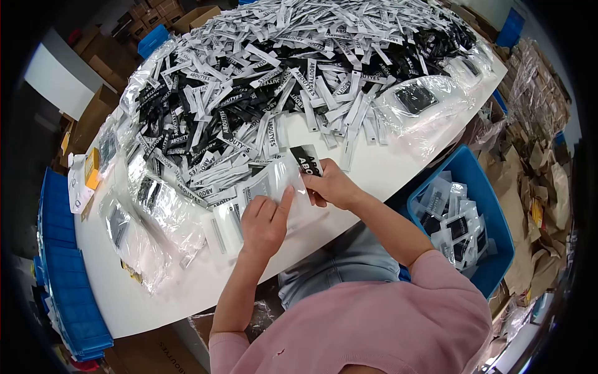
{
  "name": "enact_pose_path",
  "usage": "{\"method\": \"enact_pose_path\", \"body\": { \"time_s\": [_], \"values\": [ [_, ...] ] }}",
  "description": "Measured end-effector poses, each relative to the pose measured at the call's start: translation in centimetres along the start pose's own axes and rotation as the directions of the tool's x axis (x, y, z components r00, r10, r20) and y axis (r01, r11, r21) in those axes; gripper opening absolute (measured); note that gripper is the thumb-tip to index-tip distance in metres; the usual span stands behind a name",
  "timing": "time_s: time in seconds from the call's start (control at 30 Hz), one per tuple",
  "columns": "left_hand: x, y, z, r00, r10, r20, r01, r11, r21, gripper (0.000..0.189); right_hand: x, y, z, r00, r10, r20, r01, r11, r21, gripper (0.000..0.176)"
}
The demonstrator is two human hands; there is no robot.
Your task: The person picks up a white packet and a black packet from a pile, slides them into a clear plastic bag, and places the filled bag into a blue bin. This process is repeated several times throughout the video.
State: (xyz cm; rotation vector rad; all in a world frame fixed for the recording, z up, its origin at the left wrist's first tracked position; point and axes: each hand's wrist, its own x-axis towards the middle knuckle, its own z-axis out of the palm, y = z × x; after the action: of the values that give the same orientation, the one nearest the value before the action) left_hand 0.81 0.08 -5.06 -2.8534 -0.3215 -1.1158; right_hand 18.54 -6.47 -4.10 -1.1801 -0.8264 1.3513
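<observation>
Gently, we should hold the clear bag [283, 177] steady over the table [386, 163]. Our left hand [265, 225] touches it, thumb apart; we can't tell if it grips. Our right hand [335, 186] pinches a black packet [306, 161] at the bag's edge; let's point it straight. Beyond lies a big packet pile [299, 62].

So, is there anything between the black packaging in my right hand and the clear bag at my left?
Nothing visible blocks it: the black packaging in your right hand is right by the clear bag at your left hand. The packet pile sits beyond them.
</observation>
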Motion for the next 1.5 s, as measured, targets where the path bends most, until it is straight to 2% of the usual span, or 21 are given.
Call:
{"method": "enact_pose_path", "body": {
  "time_s": [0.13,0.23,0.3,0.33,0.4,0.47,0.57,0.6,0.63,0.73,0.8,0.87,0.93,1.03,1.17,1.23,1.27,1.3,1.37,1.4,1.5],
  "values": [
    [-0.5,-0.6,-0.3,1.0,0.005,0.017,-0.005,1.0,-0.005,0.061,-0.2,-0.5,0.1,0.999,0.026,0.027,-0.024,0.995,-0.097,0.025],
    [0.0,0.2,-0.9,0.994,-0.05,0.098,0.045,0.998,0.05,0.042,0.1,0.0,0.2,1.0,-0.022,-0.002,0.021,0.986,-0.166,0.024],
    [0.8,1.5,-1.2,0.88,-0.427,0.21,0.469,0.851,-0.235,0.034,0.0,0.3,0.5,0.993,-0.115,-0.005,0.108,0.949,-0.297,0.024],
    [0.6,1.6,-1.3,0.88,-0.427,0.21,0.469,0.851,-0.235,0.034,-0.1,0.5,0.7,0.979,-0.206,0.005,0.189,0.887,-0.421,0.025],
    [0.0,1.6,-1.4,0.63,-0.613,0.476,0.717,0.226,-0.659,0.029,-0.3,0.2,1.6,0.919,-0.369,0.136,0.362,0.656,-0.662,0.02],
    [-0.8,0.5,-0.6,0.581,-0.658,0.479,0.681,0.07,-0.728,0.021,-0.3,0.7,2.8,0.825,-0.506,0.252,0.479,0.389,-0.787,0.017],
    [0.0,0.8,-1.2,0.553,-0.695,0.459,0.668,0.042,-0.743,0.017,-0.3,0.6,3.3,0.798,-0.545,0.257,0.51,0.383,-0.77,0.02],
    [0.2,0.8,-1.4,0.508,-0.688,0.519,0.614,-0.133,-0.778,0.018,-0.4,0.4,3.3,0.798,-0.544,0.261,0.512,0.383,-0.768,0.02],
    [0.4,0.8,-1.7,0.469,-0.667,0.579,0.54,-0.302,-0.786,0.019,-0.5,0.2,3.2,0.834,-0.505,0.222,0.499,0.518,-0.695,0.021],
    [1.0,0.7,-2.0,0.47,-0.612,0.636,0.494,-0.415,-0.764,0.019,-0.4,0.1,2.7,0.924,-0.35,0.152,0.376,0.77,-0.516,0.024],
    [0.8,0.8,-1.1,0.433,-0.687,0.584,0.588,-0.276,-0.76,0.017,0.4,0.8,2.6,0.864,-0.477,0.161,0.427,0.524,-0.737,0.024],
    [0.1,0.3,0.3,0.559,-0.707,0.432,0.73,0.173,-0.661,0.015,0.2,0.7,2.9,0.859,-0.481,0.172,0.369,0.35,-0.861,0.023],
    [0.2,0.0,1.2,0.57,-0.713,0.408,0.679,0.129,-0.723,0.014,0.2,0.5,3.0,0.848,-0.463,0.258,0.389,0.214,-0.896,0.024],
    [0.2,-0.9,1.2,0.66,-0.687,0.304,0.679,0.373,-0.632,0.016,-0.2,0.6,3.1,0.772,-0.531,0.349,0.511,0.193,-0.838,0.025],
    [1.1,-3.2,1.2,0.577,-0.715,0.396,0.696,0.177,-0.696,0.026,-0.4,0.4,4.0,0.726,-0.61,0.318,0.565,0.265,-0.781,0.026],
    [2.0,-3.0,0.7,0.685,-0.625,0.374,0.612,0.216,-0.761,0.036,-0.1,-0.1,3.9,0.689,-0.649,0.321,0.603,0.269,-0.75,0.025],
    [2.2,-2.6,-0.1,0.85,-0.453,0.268,0.472,0.432,-0.768,0.045,0.0,-0.2,3.8,0.657,-0.683,0.317,0.638,0.281,-0.717,0.025],
    [2.5,-2.4,-0.9,0.851,-0.451,0.269,0.472,0.432,-0.769,0.045,0.4,-0.1,3.2,0.658,-0.684,0.315,0.637,0.281,-0.718,0.025],
    [2.7,-2.5,-2.0,0.629,-0.761,0.159,0.725,0.499,-0.475,0.046,2.0,1.0,1.4,0.694,-0.698,0.176,0.512,0.307,-0.802,0.031],
    [3.1,-2.9,-1.6,0.93,-0.307,-0.201,0.282,0.949,-0.144,0.05,2.7,1.3,1.9,0.725,-0.682,0.098,0.483,0.401,-0.778,0.031],
    [3.6,-3.0,-1.3,0.918,-0.347,-0.193,0.34,0.938,-0.072,0.054,3.0,1.3,2.6,0.744,-0.667,-0.046,0.421,0.521,-0.742,0.034]
  ]
}}
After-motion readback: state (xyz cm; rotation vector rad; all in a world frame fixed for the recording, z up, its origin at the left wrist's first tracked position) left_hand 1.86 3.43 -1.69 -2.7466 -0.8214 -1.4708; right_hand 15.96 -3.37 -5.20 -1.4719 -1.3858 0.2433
